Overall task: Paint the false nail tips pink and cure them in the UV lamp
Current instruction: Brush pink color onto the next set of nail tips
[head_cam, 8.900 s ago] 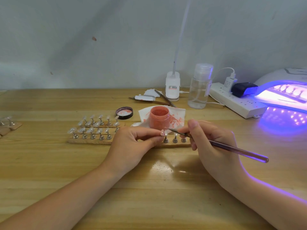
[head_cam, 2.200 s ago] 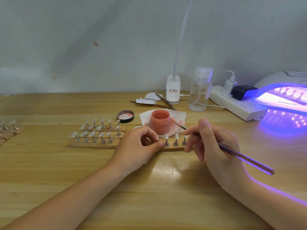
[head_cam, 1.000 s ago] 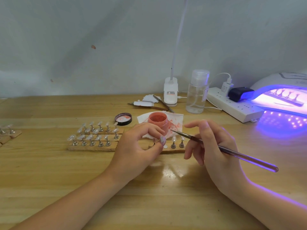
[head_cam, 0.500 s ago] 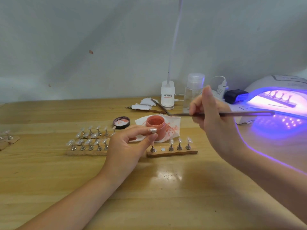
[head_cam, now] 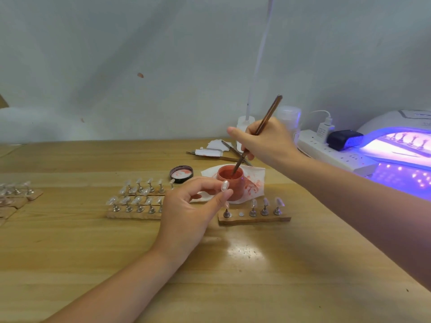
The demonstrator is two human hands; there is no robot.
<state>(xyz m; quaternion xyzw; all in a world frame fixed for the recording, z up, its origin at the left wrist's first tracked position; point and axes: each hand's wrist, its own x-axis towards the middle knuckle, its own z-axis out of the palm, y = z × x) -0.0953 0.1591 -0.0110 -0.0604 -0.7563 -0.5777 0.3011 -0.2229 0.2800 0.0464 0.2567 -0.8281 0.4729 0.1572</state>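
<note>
Pink gel is loading onto the slim brown-handled brush (head_cam: 257, 132) – the right hand (head_cam: 265, 142) is pinching it, bristles dipping in the small pink pot (head_cam: 231, 181). Left-hand fingers (head_cam: 217, 201) are pinching a pale false nail tip (head_cam: 224, 185) beside the pot – painting it likely comes next, steadily.

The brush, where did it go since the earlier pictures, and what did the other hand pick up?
The right hand swung the brush up from the wooden strip and dipped its tip into the pink paint jar. The left hand lifted one nail tip off the strip, leaving a bare spot, and pinches it. The other strips, the jar lid and the lit UV lamp stayed put.
</note>
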